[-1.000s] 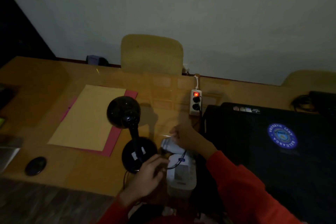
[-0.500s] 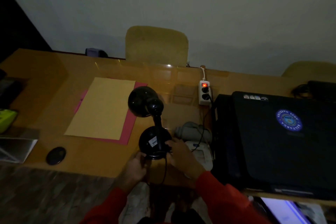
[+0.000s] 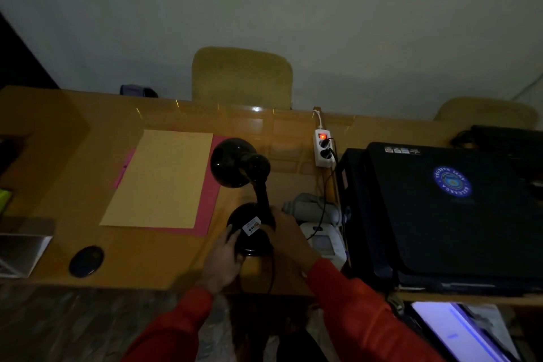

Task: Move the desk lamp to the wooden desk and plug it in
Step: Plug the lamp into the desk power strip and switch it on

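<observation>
Black and glossy, a small desk lamp [image 3: 249,200] stands near the front edge of a wooden desk [image 3: 88,156], its round shade tipped toward the far left and its neck rising from a round base that carries a white label. Both hands are clamped on that base: the left hand [image 3: 223,258] wraps the near left side with the thumb on top, and the right hand [image 3: 289,239] grips the right side beside the neck. Both arms wear red sleeves [image 3: 352,311]. A thin black cord [image 3: 271,273] hangs from the base over the front edge of the desk; where its plug is cannot be told. Just left of the lamp lies a tan sheet of paper [image 3: 164,179] on top of a pink folder [image 3: 210,209]. Behind and to the right, a white power strip [image 3: 323,153] lies on the desk with a glowing red switch and two black plugs in it. Near the right hand sit a grey rolled item [image 3: 308,209] and a white device [image 3: 326,244]. A large black printer [image 3: 455,214] fills the right side. A dark oval object [image 3: 86,261] rests near the front left, and a yellow chair [image 3: 242,76] stands behind the desk.
</observation>
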`<action>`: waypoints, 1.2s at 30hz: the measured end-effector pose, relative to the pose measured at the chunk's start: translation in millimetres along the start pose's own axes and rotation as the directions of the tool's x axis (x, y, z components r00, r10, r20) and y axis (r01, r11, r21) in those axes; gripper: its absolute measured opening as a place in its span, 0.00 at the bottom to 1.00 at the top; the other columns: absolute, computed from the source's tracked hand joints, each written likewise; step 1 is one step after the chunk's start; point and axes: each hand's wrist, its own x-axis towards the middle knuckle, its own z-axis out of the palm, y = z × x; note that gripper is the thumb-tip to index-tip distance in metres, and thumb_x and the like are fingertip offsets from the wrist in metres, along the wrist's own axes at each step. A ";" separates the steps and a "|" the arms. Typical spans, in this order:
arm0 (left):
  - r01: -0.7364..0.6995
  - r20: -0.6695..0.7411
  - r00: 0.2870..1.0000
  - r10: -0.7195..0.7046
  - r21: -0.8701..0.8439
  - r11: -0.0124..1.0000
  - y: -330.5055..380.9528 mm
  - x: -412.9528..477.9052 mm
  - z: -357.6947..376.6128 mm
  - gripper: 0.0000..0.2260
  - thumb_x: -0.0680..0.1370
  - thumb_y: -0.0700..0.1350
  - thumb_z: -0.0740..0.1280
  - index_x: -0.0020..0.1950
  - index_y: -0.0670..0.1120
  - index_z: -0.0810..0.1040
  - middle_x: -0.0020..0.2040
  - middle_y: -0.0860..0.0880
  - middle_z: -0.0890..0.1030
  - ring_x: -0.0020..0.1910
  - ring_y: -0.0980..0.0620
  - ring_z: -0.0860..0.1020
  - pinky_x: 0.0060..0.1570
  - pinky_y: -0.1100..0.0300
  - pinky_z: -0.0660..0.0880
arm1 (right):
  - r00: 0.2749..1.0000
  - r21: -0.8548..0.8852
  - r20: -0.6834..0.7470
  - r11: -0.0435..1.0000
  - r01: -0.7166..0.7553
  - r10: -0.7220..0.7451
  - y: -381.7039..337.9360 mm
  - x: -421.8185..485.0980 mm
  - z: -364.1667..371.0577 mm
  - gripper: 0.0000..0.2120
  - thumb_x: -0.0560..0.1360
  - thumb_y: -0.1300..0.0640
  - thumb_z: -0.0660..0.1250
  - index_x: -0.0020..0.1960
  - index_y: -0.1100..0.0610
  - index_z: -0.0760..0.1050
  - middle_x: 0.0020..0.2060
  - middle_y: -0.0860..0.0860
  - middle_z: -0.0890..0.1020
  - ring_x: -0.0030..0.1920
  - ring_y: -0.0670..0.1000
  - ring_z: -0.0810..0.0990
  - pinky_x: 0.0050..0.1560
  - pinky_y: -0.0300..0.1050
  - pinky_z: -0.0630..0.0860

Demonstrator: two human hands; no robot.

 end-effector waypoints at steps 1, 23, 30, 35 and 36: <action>-0.027 0.028 0.999 0.026 0.042 0.999 0.4 2.2 -0.4 0.27 0.76 0.41 0.63 0.74 0.47 0.59 0.78 0.46 0.55 0.73 0.43 0.62 0.68 0.51 0.69 | 1.000 -0.014 0.001 1.000 0.004 -0.004 1.1 -0.8 -2.0 0.16 0.78 0.61 0.61 0.65 0.60 0.68 0.58 0.60 0.79 0.58 0.57 0.78 0.54 0.45 0.74; -0.312 0.074 0.949 0.307 0.082 0.946 17.8 -30.0 24.3 0.21 0.80 0.51 0.59 0.71 0.44 0.65 0.76 0.42 0.59 0.74 0.46 0.60 0.70 0.56 0.65 | 0.996 -0.227 -0.061 0.973 0.045 -0.060 34.4 -42.8 -34.0 0.18 0.74 0.59 0.66 0.63 0.61 0.70 0.53 0.60 0.82 0.54 0.57 0.80 0.53 0.45 0.75; -0.373 -0.006 0.927 0.375 0.095 0.923 20.2 -10.7 7.8 0.17 0.76 0.44 0.62 0.63 0.39 0.74 0.65 0.36 0.72 0.62 0.37 0.73 0.56 0.50 0.75 | 0.993 0.003 -0.107 0.999 0.048 -0.048 -2.9 -33.5 -53.5 0.31 0.70 0.55 0.73 0.68 0.56 0.64 0.57 0.55 0.79 0.56 0.50 0.79 0.54 0.43 0.76; -0.358 0.107 0.934 0.342 0.304 0.883 22.4 13.3 12.0 0.22 0.82 0.47 0.53 0.75 0.44 0.55 0.78 0.44 0.53 0.77 0.47 0.53 0.74 0.55 0.57 | 0.964 0.217 -0.230 0.958 0.186 -0.135 -48.3 -28.9 -67.0 0.36 0.68 0.52 0.74 0.70 0.48 0.60 0.61 0.44 0.74 0.59 0.42 0.76 0.56 0.43 0.79; -0.368 0.145 0.930 0.338 0.377 0.850 22.6 16.4 15.2 0.23 0.82 0.48 0.52 0.76 0.44 0.51 0.79 0.45 0.50 0.78 0.48 0.50 0.76 0.55 0.53 | 0.956 0.203 -0.250 0.957 0.207 -0.154 -54.0 -28.6 -66.4 0.35 0.69 0.53 0.74 0.71 0.50 0.60 0.63 0.47 0.74 0.61 0.46 0.75 0.57 0.45 0.78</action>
